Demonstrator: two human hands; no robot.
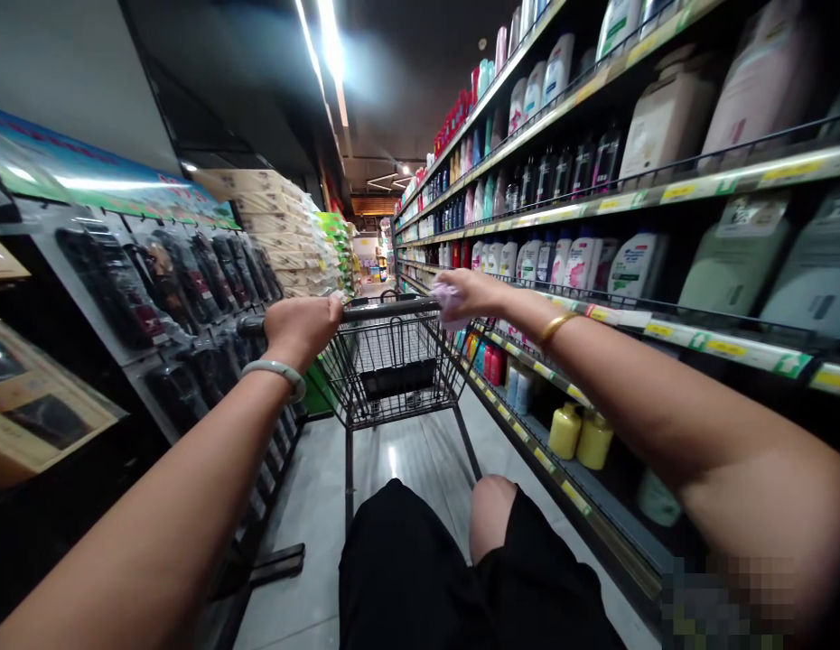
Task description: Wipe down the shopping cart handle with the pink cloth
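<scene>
A dark metal shopping cart point(399, 361) stands in front of me, with its handle bar point(386, 311) running across near the middle of the view. My left hand point(302, 327) is wrapped round the left part of the bar, a pale bangle on its wrist. At the bar's right end is my right hand point(461, 293), its fingers closed on a crumpled light purple cloth point(447, 301). Whether those fingers also grip the bar is unclear. The cart's visible basket holds a dark panel at the near side.
Shelves point(664, 190) of bottles line the right side. On the left hang packaged dark items point(190, 271) beside stacked cartons point(271, 226). A dark floor-level foot point(277, 561) juts out at lower left. The tiled aisle point(393, 460) runs ahead.
</scene>
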